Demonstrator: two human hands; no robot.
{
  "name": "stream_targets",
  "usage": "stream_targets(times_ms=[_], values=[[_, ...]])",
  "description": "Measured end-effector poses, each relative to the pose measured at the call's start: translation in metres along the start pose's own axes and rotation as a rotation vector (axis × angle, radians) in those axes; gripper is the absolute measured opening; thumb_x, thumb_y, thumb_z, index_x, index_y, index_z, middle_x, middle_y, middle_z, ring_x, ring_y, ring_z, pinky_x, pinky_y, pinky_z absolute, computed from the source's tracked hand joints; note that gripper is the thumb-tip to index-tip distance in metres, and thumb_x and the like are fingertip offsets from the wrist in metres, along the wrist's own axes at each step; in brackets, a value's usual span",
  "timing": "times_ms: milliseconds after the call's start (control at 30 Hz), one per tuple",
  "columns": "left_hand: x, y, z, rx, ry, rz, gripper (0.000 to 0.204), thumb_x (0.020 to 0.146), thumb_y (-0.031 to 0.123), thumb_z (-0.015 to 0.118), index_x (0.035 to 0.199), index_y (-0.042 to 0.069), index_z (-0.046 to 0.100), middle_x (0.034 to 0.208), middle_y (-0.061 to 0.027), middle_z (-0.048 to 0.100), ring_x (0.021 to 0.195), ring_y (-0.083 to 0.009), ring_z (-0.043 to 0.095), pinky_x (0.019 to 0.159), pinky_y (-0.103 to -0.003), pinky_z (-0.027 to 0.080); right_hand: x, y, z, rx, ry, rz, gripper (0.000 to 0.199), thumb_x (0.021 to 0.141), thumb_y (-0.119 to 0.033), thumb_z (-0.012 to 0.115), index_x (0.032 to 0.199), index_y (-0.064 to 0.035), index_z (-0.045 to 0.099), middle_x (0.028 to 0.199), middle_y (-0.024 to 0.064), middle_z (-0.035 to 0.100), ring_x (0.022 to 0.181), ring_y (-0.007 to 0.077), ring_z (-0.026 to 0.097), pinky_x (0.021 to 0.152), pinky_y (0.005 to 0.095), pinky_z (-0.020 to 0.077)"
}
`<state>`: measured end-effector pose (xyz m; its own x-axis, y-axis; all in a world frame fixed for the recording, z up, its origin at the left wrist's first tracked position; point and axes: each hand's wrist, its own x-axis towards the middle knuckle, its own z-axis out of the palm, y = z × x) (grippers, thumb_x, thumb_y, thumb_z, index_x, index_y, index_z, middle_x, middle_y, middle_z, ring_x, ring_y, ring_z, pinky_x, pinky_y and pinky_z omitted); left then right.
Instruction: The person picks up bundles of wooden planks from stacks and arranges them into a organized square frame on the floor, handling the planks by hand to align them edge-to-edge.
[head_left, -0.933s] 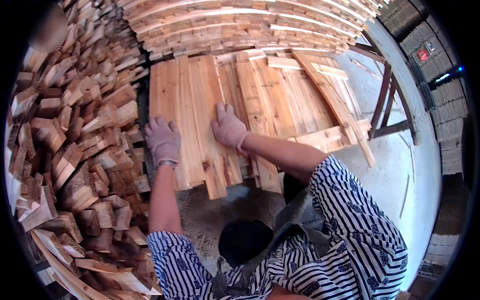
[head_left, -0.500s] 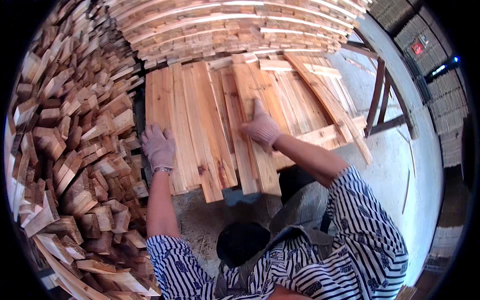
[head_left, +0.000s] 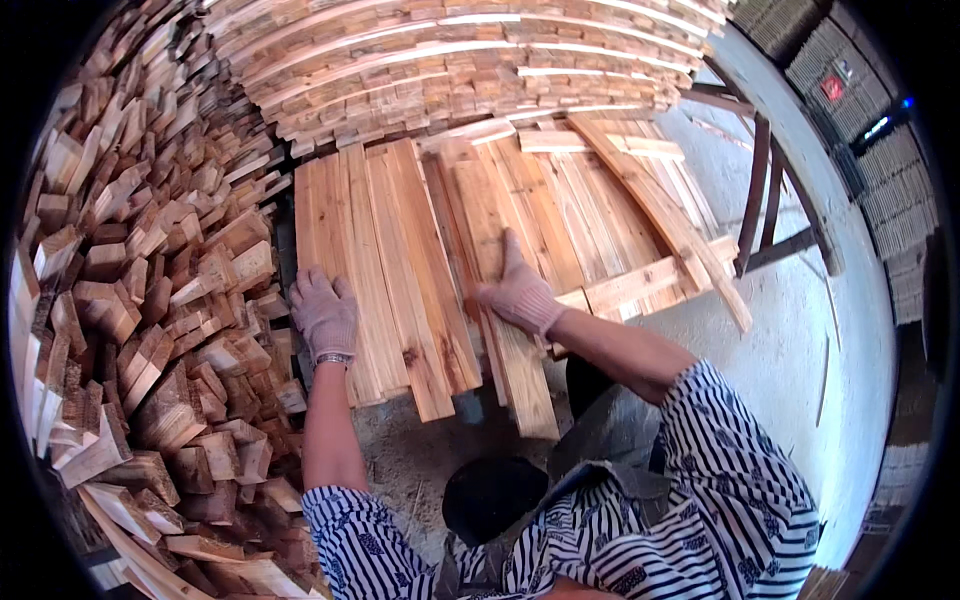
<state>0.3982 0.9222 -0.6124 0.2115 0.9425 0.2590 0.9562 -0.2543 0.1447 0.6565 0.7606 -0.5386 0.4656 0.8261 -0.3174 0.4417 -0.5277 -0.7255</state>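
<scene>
Left hand: the gloved left hand (head_left: 323, 312) lies flat, fingers spread, on the left boards (head_left: 345, 260) near their outer edge – gripping nothing
Right hand: the gloved right hand (head_left: 518, 292) presses open-palmed on a long plank (head_left: 500, 300), fingers stretched along it
Plank: it lies lengthwise among the boards, near end jutting past their ragged front edge
Left side: a heap of wood offcuts (head_left: 150, 300) crowds right up to the boards
Far side: stacked lumber (head_left: 450, 70) walls it off
Right side: bare pale floor (head_left: 800, 340) – open room there
</scene>
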Motion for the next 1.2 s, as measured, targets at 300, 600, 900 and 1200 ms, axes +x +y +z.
stream_targets(times_ms=[300,600,900,1200], values=[[0.006,0.008,0.013,0.030,-0.081,0.073,0.036,0.098,0.031,0.050,0.119,0.003,0.055,0.128,-0.0194,0.053,0.121,-0.0415,0.050,0.102,-0.050,0.045,0.062,0.002,0.063,-0.297,0.189,-0.097,0.092,0.079,-0.026,0.071,0.151,0.0034,0.021,0.112,0.0337,0.066,0.111,0.0465,0.065,0.098,0.0473,0.0509],[-0.003,0.022,0.003,0.063,-0.182,0.007,0.050,0.102,0.034,0.044,0.140,0.002,0.049,0.150,-0.0197,0.043,0.131,-0.0438,0.045,0.108,-0.053,0.041,0.060,0.082,-0.185,-0.355,0.101,-0.212,0.093,0.075,-0.019,0.073,0.154,-0.0028,0.026,0.128,0.0280,0.061,0.119,0.0380,0.062,0.100,0.0415,0.0502],[0.005,-0.015,0.011,0.077,-0.043,0.072,0.045,0.100,0.030,0.047,0.135,0.001,0.051,0.146,-0.0214,0.046,0.130,-0.0445,0.045,0.110,-0.053,0.038,0.106,0.163,-0.230,-0.855,0.277,0.207,0.080,0.082,-0.026,0.073,0.152,-0.0181,0.036,0.140,0.0230,0.056,0.131,0.0391,0.055,0.106,0.0489,0.0472],[0.003,-0.007,0.017,0.027,-0.025,0.041,0.043,0.096,0.028,0.053,0.131,0.004,0.053,0.143,-0.0196,0.049,0.129,-0.0420,0.047,0.107,-0.052,0.041,0.060,0.077,-0.185,-0.142,0.031,-0.171,0.082,0.079,-0.026,0.068,0.155,-0.0120,0.041,0.113,0.0229,0.071,0.097,0.0310,0.069,0.086,0.0406,0.0540]])
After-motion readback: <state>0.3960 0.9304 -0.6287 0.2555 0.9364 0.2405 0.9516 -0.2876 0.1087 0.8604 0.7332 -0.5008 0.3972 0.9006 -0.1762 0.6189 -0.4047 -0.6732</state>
